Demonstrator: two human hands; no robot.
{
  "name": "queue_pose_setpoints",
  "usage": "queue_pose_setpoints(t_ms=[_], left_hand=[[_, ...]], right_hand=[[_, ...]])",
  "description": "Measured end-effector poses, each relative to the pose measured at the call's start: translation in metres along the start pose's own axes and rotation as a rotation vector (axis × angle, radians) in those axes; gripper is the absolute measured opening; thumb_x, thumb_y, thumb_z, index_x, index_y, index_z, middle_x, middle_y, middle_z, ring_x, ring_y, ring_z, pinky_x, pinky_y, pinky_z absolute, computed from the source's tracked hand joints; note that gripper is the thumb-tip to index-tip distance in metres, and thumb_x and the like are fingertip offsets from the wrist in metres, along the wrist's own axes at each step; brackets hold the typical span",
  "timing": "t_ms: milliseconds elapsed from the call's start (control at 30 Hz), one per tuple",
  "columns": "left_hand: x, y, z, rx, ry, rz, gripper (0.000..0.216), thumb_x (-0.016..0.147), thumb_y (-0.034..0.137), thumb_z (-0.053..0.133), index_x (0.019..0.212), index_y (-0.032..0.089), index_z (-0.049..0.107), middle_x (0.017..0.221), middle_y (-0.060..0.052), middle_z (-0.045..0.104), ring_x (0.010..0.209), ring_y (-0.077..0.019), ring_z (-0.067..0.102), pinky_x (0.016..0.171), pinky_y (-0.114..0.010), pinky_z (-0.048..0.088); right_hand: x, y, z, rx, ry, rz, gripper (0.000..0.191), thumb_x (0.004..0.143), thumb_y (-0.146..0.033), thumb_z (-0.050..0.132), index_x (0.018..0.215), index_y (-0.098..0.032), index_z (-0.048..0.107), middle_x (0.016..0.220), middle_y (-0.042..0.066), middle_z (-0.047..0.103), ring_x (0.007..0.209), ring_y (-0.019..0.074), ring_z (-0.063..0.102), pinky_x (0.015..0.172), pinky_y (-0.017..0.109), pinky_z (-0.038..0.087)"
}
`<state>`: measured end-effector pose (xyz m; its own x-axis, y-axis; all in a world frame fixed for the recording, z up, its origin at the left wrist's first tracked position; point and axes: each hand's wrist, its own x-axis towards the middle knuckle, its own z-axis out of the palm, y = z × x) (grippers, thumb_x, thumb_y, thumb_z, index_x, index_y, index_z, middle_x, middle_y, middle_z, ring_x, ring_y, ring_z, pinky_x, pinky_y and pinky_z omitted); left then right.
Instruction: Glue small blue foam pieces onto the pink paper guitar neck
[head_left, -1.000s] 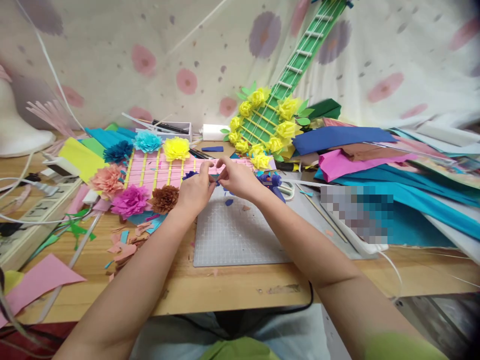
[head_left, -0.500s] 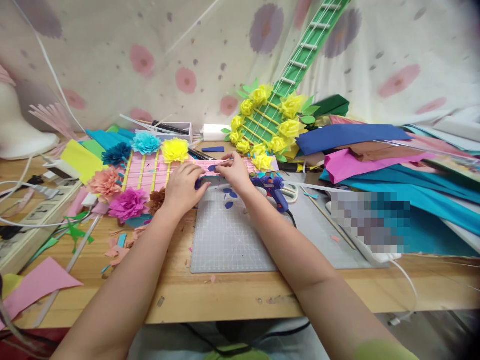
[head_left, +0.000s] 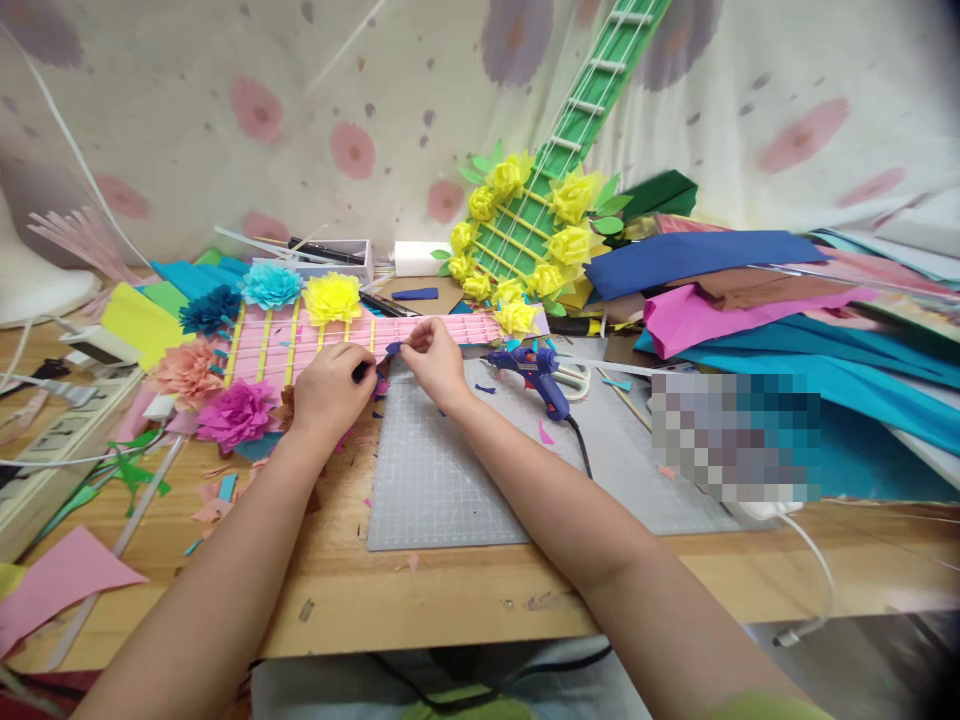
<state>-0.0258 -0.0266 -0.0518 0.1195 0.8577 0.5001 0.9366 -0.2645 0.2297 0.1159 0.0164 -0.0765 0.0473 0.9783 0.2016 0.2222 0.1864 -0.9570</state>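
A pink paper guitar [head_left: 315, 340] lies on the desk, ringed with paper flowers in teal, yellow, peach and magenta. My left hand [head_left: 326, 385] rests closed on its lower edge, with a dark blue paper flower partly showing between its fingers. My right hand [head_left: 427, 355] pinches a small dark blue paper piece [head_left: 392, 348] right beside the left hand, over the guitar's neck. A grey cutting mat [head_left: 442, 470] lies under both wrists, with small blue scraps on it.
A blue glue gun [head_left: 536, 375] lies right of my hands, scissors [head_left: 576, 377] beyond it. A green paper guitar with yellow flowers [head_left: 540, 235] leans on the cloth backdrop. Stacked coloured paper sheets [head_left: 750, 300] fill the right. A power strip [head_left: 52, 440] and paper scraps lie left.
Both hands have come down and to the left, from above the mat to the pink guitar's lower edge. The glue gun has come fully into view.
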Motion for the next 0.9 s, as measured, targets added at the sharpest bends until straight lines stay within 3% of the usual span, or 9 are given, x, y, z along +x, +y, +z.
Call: queue_pose_setpoints(t_ms=[267,900], left_hand=[[-0.005,0.001,-0.001,-0.038,0.05,-0.044,0.013,0.076,0.022,0.05,0.075,0.023,0.063,0.086,-0.003,0.068,0.085,-0.0203,0.061,0.075,-0.03,0.045],[-0.005,0.0,-0.001,-0.015,0.033,-0.092,0.015,0.077,0.023,0.049,0.078,0.022,0.063,0.088,-0.002,0.069,0.087,-0.0198,0.061,0.076,-0.029,0.045]], right_hand=[[-0.006,0.0,0.008,0.025,-0.02,0.041,0.022,0.07,-0.016,0.058,0.078,-0.024,0.039,0.074,-0.005,0.058,0.071,0.0112,0.059,0.074,0.026,0.047],[-0.01,0.008,0.021,0.14,-0.067,0.096,0.022,0.069,-0.014,0.058,0.078,-0.023,0.04,0.07,-0.007,0.055,0.065,0.0103,0.061,0.071,0.028,0.05]])
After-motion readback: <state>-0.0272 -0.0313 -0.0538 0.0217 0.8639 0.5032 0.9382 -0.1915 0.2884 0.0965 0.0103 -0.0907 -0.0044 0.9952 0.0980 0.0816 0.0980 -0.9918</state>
